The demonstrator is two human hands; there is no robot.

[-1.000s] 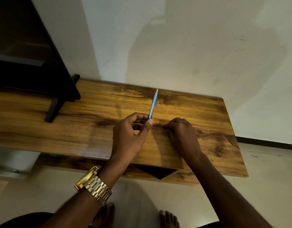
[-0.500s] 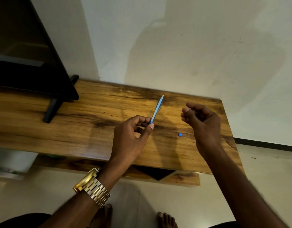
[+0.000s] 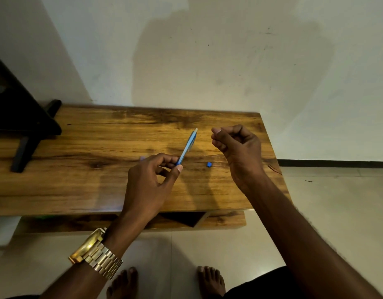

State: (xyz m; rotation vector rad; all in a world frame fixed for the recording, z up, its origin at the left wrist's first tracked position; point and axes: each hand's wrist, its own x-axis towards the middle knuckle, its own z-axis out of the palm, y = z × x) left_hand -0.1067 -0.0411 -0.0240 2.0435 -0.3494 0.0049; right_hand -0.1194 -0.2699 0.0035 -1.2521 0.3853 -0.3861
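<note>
My left hand pinches the lower end of a slim blue pen between thumb and fingers. The pen slants up and to the right over the wooden table, its pale tip pointing away from me. My right hand hovers above the table just right of the pen's tip. Its fingers are curled and the thumb lies against the forefinger, with nothing visible between them. A tiny blue piece lies on the tabletop between my two hands.
A black screen on a black stand occupies the table's left end. The table backs onto a pale wall, and its right edge lies just beyond my right hand. A lower shelf shows under the front edge. My bare feet stand on a tiled floor.
My right hand has lifted off the tabletop and moved up and to the right, uncovering the tiny blue piece. The pen in my left hand has tilted further to the right.
</note>
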